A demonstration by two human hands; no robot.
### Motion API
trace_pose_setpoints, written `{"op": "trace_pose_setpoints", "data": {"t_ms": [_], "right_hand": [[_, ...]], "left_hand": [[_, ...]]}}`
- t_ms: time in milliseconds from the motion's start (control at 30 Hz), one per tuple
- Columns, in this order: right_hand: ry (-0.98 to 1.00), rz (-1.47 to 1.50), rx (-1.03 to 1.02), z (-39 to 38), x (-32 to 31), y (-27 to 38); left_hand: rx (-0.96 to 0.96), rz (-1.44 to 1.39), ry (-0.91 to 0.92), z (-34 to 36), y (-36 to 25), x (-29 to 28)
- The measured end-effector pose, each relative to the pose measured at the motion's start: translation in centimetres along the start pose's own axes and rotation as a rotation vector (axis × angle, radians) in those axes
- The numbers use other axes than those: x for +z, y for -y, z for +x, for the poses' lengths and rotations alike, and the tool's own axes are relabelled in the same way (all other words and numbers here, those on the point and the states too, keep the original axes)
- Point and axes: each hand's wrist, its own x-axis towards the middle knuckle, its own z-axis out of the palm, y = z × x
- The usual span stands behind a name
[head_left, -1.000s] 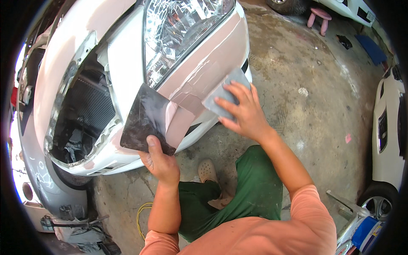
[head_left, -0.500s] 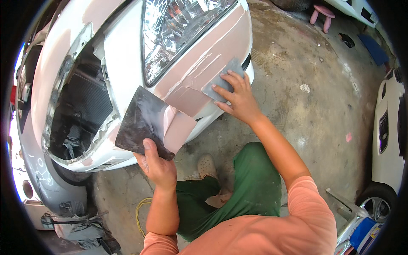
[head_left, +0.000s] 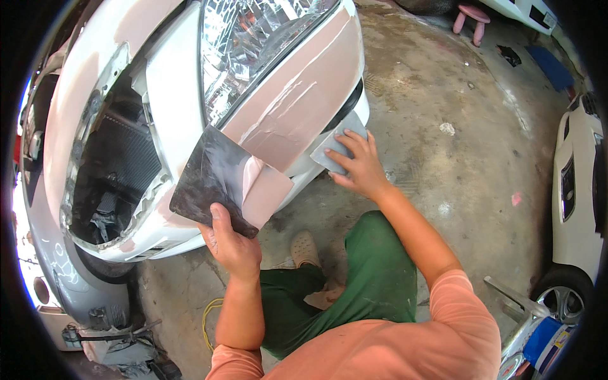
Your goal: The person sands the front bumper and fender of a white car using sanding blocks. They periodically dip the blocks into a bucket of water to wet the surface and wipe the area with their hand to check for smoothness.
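Toward eight o'clock from the view's middle, the left hand [head_left: 233,246] is gripping a dark plate [head_left: 201,183] by its lower edge, fingers clamped; pinkish filler [head_left: 269,193] is covering its three-o'clock side. At two o'clock, the right hand [head_left: 361,168] is grasping a grey sheet [head_left: 328,143], fingers spreading across it. That sheet is overlapping the lower edge of a pinkish-coated bumper [head_left: 297,123] at twelve; whether they are touching, I cannot tell. Toward three o'clock, concrete floor [head_left: 456,183] is stretching to a pale car [head_left: 576,240], giving the right arm sideways room.
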Motion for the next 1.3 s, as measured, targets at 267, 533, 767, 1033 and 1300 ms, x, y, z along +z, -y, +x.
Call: {"op": "trace_pose_setpoints", "data": {"t_ms": [267,533,767,1033,1300], "right_hand": [[-0.716,2.177,0.652,-7.8,-9.2,2.5],[-0.352,1.067,0.427,-3.5,-14.9,7.2],[-0.084,0.272,0.206,-6.0,-14.3,8.1],[-0.023,-0.271,0.18,-4.5,-21.5,3.7],[0.131,-0.259,-0.032,-2.2,-19.1,6.0]], "left_hand": [[-0.364,-0.098,0.088,-0.4,2.6,2.8],[-0.845,-0.351,0.188,-1.8,5.6,7.2],[-0.938,-0.488,0.258,-2.5,6.0,9.3],[-0.63,-0.033,0.584,-2.7,5.8,9.6],[-0.507,0.139,0.635,-2.5,6.7,10.3]]}}
